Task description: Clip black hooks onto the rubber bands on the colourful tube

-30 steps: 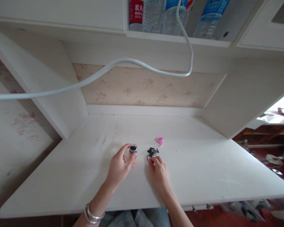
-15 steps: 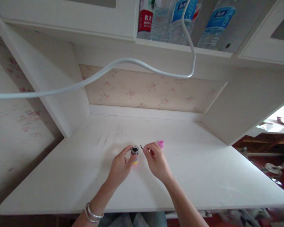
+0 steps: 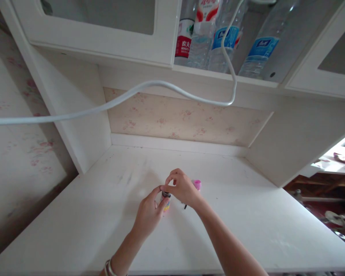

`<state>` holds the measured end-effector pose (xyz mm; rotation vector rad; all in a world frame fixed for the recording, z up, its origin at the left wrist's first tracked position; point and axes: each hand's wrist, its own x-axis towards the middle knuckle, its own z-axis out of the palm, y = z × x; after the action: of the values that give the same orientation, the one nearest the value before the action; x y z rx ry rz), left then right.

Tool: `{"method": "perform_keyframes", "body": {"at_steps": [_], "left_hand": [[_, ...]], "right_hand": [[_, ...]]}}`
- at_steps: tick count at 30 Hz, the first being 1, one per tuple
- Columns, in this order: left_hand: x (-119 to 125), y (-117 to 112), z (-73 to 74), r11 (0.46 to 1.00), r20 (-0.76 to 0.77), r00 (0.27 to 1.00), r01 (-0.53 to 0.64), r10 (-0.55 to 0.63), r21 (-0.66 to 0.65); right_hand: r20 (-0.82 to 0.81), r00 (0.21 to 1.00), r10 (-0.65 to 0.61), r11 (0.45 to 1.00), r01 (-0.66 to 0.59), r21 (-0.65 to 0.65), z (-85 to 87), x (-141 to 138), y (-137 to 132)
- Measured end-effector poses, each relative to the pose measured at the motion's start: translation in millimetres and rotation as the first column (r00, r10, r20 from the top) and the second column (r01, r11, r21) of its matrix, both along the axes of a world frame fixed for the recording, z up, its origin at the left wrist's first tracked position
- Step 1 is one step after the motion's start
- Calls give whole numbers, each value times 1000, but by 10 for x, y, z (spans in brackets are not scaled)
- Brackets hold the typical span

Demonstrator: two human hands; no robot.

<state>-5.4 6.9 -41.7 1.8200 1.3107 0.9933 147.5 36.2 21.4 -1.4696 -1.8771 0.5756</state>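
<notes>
My left hand (image 3: 148, 211) is closed around a small clear jar (image 3: 166, 206) with black contents at its mouth and a colourful lower part. It stands upright on or just above the desk; I cannot tell which. My right hand (image 3: 181, 187) is over the jar's mouth, its thumb and forefinger pinched together at the rim. Whatever those fingertips hold is hidden. Beside the right wrist lies a short thin black piece (image 3: 185, 206) on the desk. A pink cap (image 3: 197, 184) sits just behind the right hand, partly covered by it.
The white desk (image 3: 247, 222) has side panels and a low back ledge. A white cable (image 3: 161, 83) hangs across the view in front of the cupboard. Several plastic bottles (image 3: 199, 42) stand on the shelf above. Further off at right is a bright surface with small items.
My right hand has moved left onto the jar's mouth. The black strip at its fingertips no longer shows there, and a black piece is visible on the desk. The view has tilted up.
</notes>
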Motion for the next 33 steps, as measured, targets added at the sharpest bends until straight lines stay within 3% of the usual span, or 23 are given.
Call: {"method": "perform_keyframes", "body": {"at_steps": [4,7,11,15,24,29,33], "left_hand": [[-5,-7,4,999,71,997,17,-15,-35],[-9,-8,-6,998,90,996,17,-12,-54],[-9,7,-29,998,88,996,19,-13,-67],[-8,18,-29,998,93,995,26,-21,-56],[-15,27,-43,997,87,995,43,-37,-64],[1,57,-41,999,74,997,27,-24,-42],[-3,68,-32,998,76,996,56,-52,-43]], "right_hand": [[-174,977,-122,987,138,85,-120,65,-84],[-199,963,-179,972,205,115,-203,108,-263],[-77,986,-146,982,153,106,-268,73,-493],[80,985,-153,969,134,208,-277,-7,-566],[408,906,-115,974,22,226,-120,-105,-572],[415,905,-93,978,5,209,-78,-126,-522],[278,956,-93,973,28,228,-80,-66,-526]]}}
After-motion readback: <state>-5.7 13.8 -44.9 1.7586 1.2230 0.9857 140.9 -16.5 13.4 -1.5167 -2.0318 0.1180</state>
